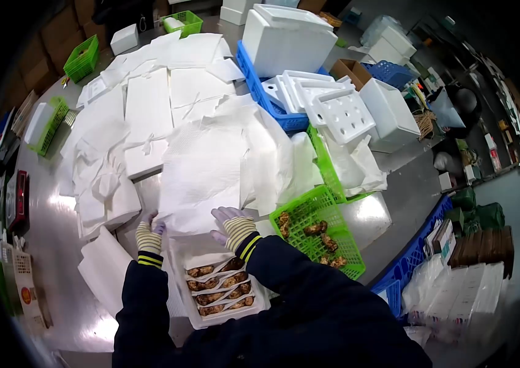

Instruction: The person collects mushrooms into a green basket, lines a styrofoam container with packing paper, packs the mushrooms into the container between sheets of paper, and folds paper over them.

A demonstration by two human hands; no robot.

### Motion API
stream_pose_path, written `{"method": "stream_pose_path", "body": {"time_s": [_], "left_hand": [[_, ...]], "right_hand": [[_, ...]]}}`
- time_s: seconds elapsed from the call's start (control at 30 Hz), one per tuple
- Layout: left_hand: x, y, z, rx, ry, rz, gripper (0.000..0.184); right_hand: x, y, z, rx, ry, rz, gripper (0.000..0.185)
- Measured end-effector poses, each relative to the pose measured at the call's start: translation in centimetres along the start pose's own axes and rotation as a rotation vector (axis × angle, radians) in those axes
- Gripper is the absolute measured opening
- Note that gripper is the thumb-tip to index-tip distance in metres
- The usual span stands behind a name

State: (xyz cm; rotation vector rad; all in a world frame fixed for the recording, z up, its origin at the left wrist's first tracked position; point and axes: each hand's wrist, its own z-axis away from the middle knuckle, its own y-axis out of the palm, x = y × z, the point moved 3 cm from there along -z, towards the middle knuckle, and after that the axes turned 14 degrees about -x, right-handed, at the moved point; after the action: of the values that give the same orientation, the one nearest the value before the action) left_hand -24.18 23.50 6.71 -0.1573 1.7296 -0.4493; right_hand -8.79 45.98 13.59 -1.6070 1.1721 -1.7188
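Note:
My left hand (150, 238), in a striped glove with pale fingertips, is at the left edge of a white paper sheet (201, 178), its fingers apart. Flat on the sheet's near right part lies my right hand (234, 226), fingers stretched out. Just below both hands is a white foam box (264, 302). Inside it, brown mushrooms (211, 298) lie in two columns, with folded white paper between the rows. The sheet's near edge reaches the box's far end. To the right, a green basket (349, 242) holds several loose mushrooms (315, 228).
Paper stacks (146, 104) cover the far table. A blue crate (247, 67) with foam boxes (287, 40) and foam lids (339, 110) stands back right. Another green basket (327, 162) holds white paper. A folded white sheet (105, 270) lies left of the foam box. Bagged goods (462, 294) are stacked at right.

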Motion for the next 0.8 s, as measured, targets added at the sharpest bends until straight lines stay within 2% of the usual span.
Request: {"method": "stream_pose_path", "body": {"time_s": [0.07,0.1,0.13,0.2,0.27,0.33,0.37,0.4,0.43,0.47,0.5,0.53,0.57,0.63,0.7,0.77,0.8], "left_hand": [[-0.1,-0.7,-1.3,-0.151,-0.008,0.101,0.037],[-1.4,-0.9,-1.8,-0.221,-0.043,0.101,0.036],[-2.9,-0.9,-2.2,-0.25,-0.099,0.159,0.037],[-3.9,-0.5,-3.2,-0.29,-0.011,0.092,0.035],[-3.5,0.7,-4.3,-0.311,-0.006,0.106,0.034],[-2.6,2.1,-5.6,-0.357,-0.006,0.119,0.034],[-2.2,2.7,-6.2,-0.383,-0.007,0.125,0.034],[-2.2,3.1,-6.7,-0.411,-0.01,0.13,0.034],[-2.6,3.0,-7.3,-0.466,0.11,-0.087,0.032],[-1.2,3.8,-8.4,-0.537,0.106,0.119,0.032],[0.5,4.3,-8.8,-0.529,0.055,0.208,0.032],[0.2,4.9,-9.1,-0.518,0.004,0.294,0.032],[-1.1,5.5,-9.1,-0.519,-0.002,0.291,0.032],[-5.0,6.6,-8.6,-0.503,-0.001,0.445,0.032],[-8.1,6.9,-8.4,-0.46,0.022,0.507,0.031],[-11.0,7.7,-8.5,-0.408,0.05,0.608,0.029],[-12.3,8.3,-8.6,-0.385,0.1,0.635,0.029]], "right_hand": [[-0.3,-2.8,-1.6,0.096,0.158,0.106,0.054],[-2.2,-3.4,-2.3,0.019,0.195,0.097,0.052],[-4.6,-3.8,-2.9,-0.057,0.229,0.088,0.051],[-9.0,-5.3,-4.7,-0.114,0.271,0.113,0.05],[-10.8,-7.8,-6.2,0.039,0.371,0.303,0.051],[-13.1,-8.8,-7.2,-0.028,0.412,0.374,0.051],[-14.6,-9.1,-8.4,0.029,0.547,0.387,0.064],[-15.1,-9.4,-8.5,0.027,0.546,0.392,0.064],[-15.8,-10.1,-8.0,-0.126,0.619,0.361,0.074],[-15.5,-11.1,-7.8,-0.28,0.689,0.329,0.084],[-15.5,-11.4,-7.9,-0.17,0.861,0.272,0.1],[-15.9,-10.8,-7.5,-0.174,0.904,0.313,0.088],[-17.5,-10.2,-7.9,-0.159,1.098,0.206,0.08],[-25.5,-7.6,-8.1,-0.211,1.294,0.178,0.071],[-33.7,-6.6,-6.7,-0.561,1.382,-0.308,0.064],[-34.1,-8.2,-6.9,-0.786,1.408,-0.875,0.056],[-33.0,-9.8,-6.3,-0.516,1.07,-0.446,0.056]]}}
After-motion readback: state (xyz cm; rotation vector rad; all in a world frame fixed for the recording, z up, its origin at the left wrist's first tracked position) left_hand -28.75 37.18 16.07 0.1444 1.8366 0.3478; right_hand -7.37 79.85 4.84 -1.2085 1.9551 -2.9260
